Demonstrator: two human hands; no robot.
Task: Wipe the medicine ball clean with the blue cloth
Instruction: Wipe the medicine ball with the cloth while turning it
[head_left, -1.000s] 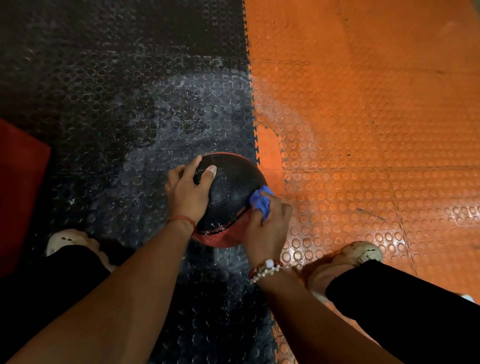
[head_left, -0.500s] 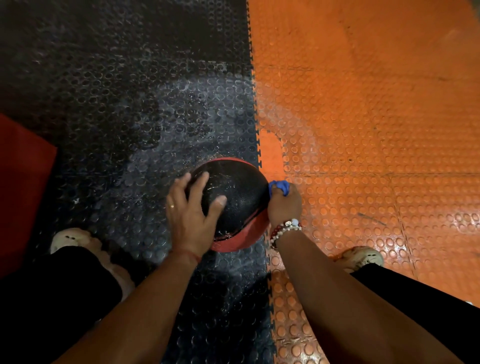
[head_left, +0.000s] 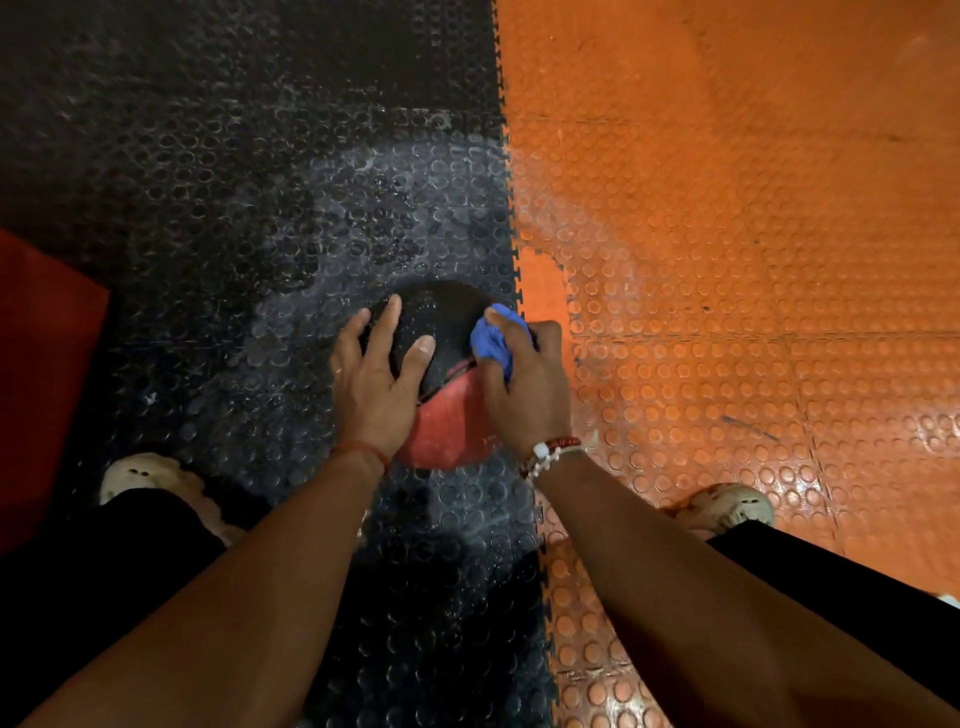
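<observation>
The black and red medicine ball (head_left: 449, 415) sits on the studded floor between my feet, at the seam of the black and orange tiles. My left hand (head_left: 376, 376) rests flat on its left top, fingers spread over the black part. My right hand (head_left: 524, 384) grips the bunched blue cloth (head_left: 493, 338) and presses it against the ball's upper right side. Much of the ball is hidden under both hands.
Black studded mat (head_left: 260, 208) on the left, orange studded mat (head_left: 727, 234) on the right. A red pad (head_left: 47, 364) lies at the left edge. My pale shoes (head_left: 140, 475) (head_left: 727, 512) stand on either side of the ball.
My right hand with the cloth has come from the ball's far right side up onto its top right. The ball has turned, showing more red near me. My left hand stays on top.
</observation>
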